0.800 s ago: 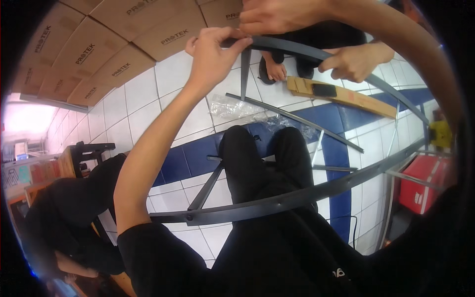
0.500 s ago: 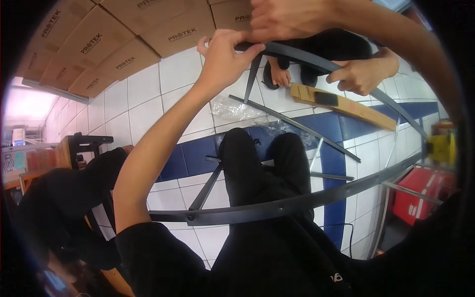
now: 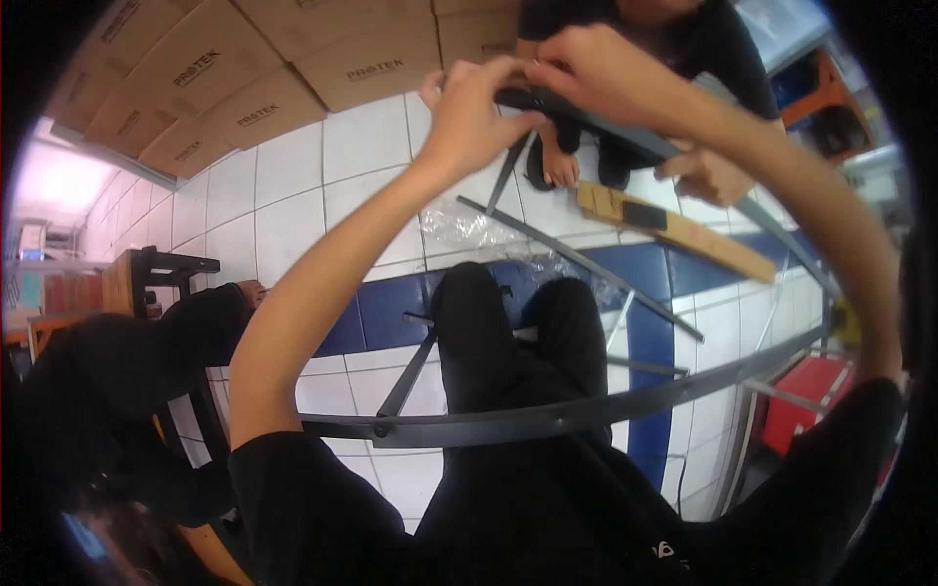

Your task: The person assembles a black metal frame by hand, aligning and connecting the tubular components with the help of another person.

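Observation:
A large dark grey metal frame lies across in front of me, its near bar (image 3: 508, 428) over my lap. At its far left corner, my left hand (image 3: 474, 117) is closed round the end of the far bar (image 3: 611, 135), thumb on the near side. My right hand (image 3: 606, 73) is bent over the same corner, fingers pinched together just beside my left fingertips. Whatever they hold is hidden or too small to name. Farther right, another person's hand (image 3: 711, 176) grips the far bar. A flat strut (image 3: 505, 176) slants down from the corner.
Cardboard boxes (image 3: 376, 73) are stacked at the far left. On the tiled floor lie clear plastic wrap (image 3: 464, 230), a long cardboard box (image 3: 718, 244) with a dark flat object on it, and a loose metal bar (image 3: 586, 266). A red box (image 3: 806, 391) stands right; another person is at left.
My right hand and forearm have shifted right and lower in view, the fingers still at the corner. The co-worker across has come more into view.

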Demonstrator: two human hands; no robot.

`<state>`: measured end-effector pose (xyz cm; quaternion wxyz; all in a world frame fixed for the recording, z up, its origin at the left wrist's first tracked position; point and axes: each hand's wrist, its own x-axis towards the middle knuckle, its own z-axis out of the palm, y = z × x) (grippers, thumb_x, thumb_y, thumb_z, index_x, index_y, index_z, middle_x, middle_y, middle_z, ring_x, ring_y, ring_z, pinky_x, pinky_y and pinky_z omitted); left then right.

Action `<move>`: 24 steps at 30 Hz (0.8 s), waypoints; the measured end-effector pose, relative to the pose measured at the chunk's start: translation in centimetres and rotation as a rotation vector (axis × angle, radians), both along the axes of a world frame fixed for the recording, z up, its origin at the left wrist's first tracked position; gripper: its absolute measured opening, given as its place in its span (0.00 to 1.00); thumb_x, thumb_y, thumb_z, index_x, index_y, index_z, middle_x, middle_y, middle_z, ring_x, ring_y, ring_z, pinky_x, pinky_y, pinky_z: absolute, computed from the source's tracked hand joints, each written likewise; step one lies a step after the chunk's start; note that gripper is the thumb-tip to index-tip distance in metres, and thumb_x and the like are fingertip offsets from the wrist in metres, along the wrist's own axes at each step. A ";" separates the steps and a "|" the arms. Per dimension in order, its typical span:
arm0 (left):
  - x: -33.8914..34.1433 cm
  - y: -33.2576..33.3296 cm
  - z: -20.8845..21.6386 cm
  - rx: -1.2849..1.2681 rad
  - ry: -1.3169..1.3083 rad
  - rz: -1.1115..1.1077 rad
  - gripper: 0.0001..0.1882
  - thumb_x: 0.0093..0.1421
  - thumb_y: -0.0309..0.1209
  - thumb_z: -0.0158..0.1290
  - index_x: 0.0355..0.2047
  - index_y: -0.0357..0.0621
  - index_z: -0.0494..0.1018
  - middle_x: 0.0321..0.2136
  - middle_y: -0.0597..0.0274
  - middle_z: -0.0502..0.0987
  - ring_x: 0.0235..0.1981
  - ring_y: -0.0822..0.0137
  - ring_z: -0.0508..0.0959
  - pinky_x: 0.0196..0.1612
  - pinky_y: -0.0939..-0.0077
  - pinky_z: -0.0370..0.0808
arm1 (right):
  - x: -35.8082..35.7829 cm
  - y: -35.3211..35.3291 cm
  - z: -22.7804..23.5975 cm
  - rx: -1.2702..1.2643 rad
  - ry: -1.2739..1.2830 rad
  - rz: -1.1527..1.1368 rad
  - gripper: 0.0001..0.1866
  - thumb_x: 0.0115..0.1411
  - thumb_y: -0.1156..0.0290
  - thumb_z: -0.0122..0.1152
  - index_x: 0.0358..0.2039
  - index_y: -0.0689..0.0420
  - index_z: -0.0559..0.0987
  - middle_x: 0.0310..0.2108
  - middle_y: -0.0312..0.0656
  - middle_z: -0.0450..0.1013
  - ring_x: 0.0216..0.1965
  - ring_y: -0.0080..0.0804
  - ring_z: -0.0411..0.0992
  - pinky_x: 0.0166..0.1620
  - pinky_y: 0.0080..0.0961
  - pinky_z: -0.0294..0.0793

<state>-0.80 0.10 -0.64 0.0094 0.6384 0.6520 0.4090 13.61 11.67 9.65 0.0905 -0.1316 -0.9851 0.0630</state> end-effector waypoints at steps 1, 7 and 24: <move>0.0 0.0 -0.4 0.015 -0.014 0.001 0.29 0.49 0.41 0.68 0.52 0.54 0.74 0.42 0.69 0.83 0.50 0.64 0.73 0.60 0.55 0.51 | 0.2 -0.8 0.4 -0.098 0.030 -0.023 0.13 0.63 0.65 0.60 0.32 0.63 0.81 0.23 0.49 0.76 0.24 0.38 0.77 0.30 0.33 0.73; 0.5 -0.6 0.4 -0.019 -0.161 -0.069 0.24 0.50 0.39 0.65 0.48 0.58 0.75 0.42 0.73 0.82 0.50 0.62 0.71 0.57 0.53 0.57 | 2.3 -1.7 -1.2 -0.360 0.321 -0.048 0.09 0.64 0.70 0.61 0.40 0.62 0.80 0.23 0.42 0.75 0.23 0.25 0.73 0.29 0.23 0.71; 0.5 -0.9 1.5 -0.080 -0.115 -0.046 0.22 0.52 0.39 0.64 0.49 0.57 0.74 0.43 0.73 0.82 0.52 0.64 0.70 0.55 0.57 0.57 | 2.3 2.4 -0.3 0.050 0.050 0.304 0.07 0.59 0.69 0.63 0.35 0.57 0.81 0.32 0.44 0.75 0.38 0.44 0.74 0.41 0.37 0.75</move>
